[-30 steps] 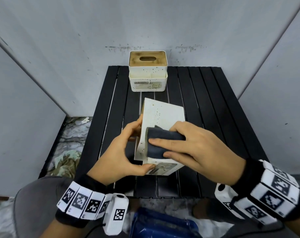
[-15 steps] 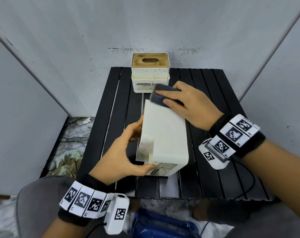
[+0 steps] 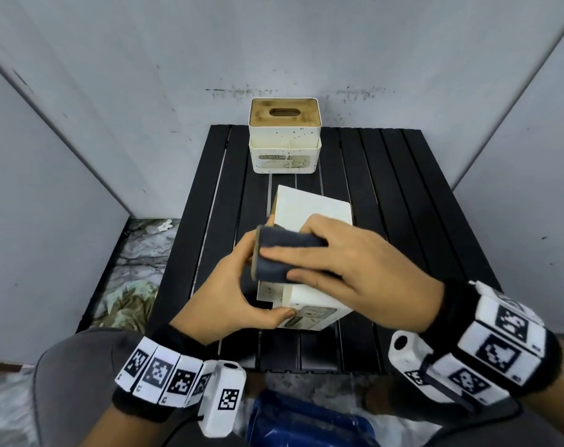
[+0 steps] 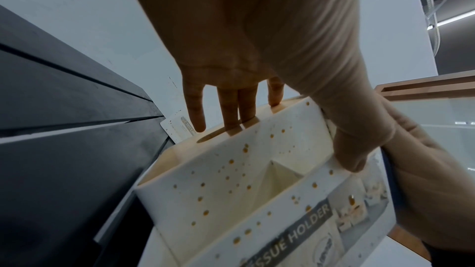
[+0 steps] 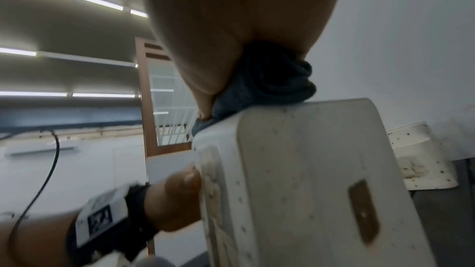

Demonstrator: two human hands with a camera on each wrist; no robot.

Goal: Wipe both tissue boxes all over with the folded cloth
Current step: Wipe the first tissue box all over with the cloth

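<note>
A white speckled tissue box (image 3: 309, 211) lies on its side in the middle of the black slatted table (image 3: 403, 195). My left hand (image 3: 242, 285) grips its near left end, thumb on the labelled face and fingers on the wooden top (image 4: 231, 129). My right hand (image 3: 348, 262) presses the folded dark grey cloth (image 3: 284, 253) onto the box's upper face near its front end; the cloth (image 5: 267, 80) sits under the palm. The second tissue box (image 3: 284, 137), white with a wooden slotted lid, stands upright at the table's far edge.
Grey partition walls (image 3: 64, 156) close in the table on three sides. A blue object (image 3: 303, 421) lies on the floor below the table's near edge, between my knees. Rumpled material (image 3: 135, 285) lies on the floor to the left.
My right hand has pulled the cloth from the box's far end back along its upper face to the near end. The left hand has kept its hold on the box.
</note>
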